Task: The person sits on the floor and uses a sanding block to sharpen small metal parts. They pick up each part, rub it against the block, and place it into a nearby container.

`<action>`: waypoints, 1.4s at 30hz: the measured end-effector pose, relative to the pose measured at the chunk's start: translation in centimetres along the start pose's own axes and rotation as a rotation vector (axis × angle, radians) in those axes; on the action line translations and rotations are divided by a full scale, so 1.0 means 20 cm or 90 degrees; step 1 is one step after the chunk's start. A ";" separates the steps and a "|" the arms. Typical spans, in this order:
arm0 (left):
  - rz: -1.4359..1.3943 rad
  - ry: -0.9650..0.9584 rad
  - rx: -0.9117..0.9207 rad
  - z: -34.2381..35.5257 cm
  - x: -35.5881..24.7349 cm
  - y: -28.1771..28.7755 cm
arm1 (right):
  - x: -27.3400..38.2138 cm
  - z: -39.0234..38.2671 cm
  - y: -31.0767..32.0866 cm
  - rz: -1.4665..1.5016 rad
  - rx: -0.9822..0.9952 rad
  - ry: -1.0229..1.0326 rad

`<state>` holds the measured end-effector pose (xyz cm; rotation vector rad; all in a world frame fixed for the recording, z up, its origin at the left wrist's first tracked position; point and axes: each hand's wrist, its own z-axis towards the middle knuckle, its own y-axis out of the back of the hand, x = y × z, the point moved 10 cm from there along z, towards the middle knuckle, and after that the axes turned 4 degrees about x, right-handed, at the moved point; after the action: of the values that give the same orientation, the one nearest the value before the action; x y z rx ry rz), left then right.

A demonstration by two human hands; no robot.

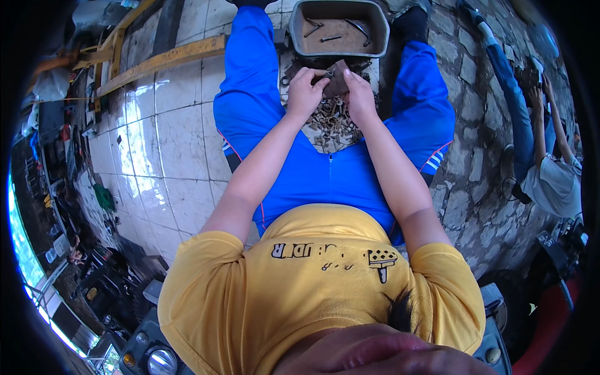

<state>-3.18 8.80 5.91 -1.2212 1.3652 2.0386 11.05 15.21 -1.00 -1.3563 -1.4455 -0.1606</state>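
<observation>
Between the legs (250,69) in blue trousers, a heap of small, rusty-looking metal parts (332,125) is spread. Above it, a dark brown sheet (339,85) is held: its right side is pinched by the right hand (360,99), and at its left edge a small metal part (330,73) is clasped by the left hand (304,94). Farther out, a grey basin (337,49) is placed, inside which slim metal tools (358,32) are laid.

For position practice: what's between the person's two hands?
In the head view: a brown sheet and apparently a small metal piece, between left hand and right hand.
</observation>
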 end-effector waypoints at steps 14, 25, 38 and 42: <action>0.011 0.025 -0.002 0.01 0.07 -0.01 | -0.10 -0.01 0.00 -0.080 0.019 -0.053; -0.013 0.049 0.011 0.00 0.07 -0.01 | -0.02 -0.01 0.02 -0.047 -0.012 -0.014; -0.024 0.046 0.004 -0.01 0.06 -0.01 | -0.03 0.00 -0.01 -0.054 0.015 0.009; -0.014 0.051 0.003 0.00 0.11 -0.02 | 0.02 -0.05 -0.04 -0.020 0.003 0.032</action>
<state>-4.10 8.68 3.99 -1.3219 1.3866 1.9900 11.21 14.51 0.12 -1.3167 -1.4250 -0.2108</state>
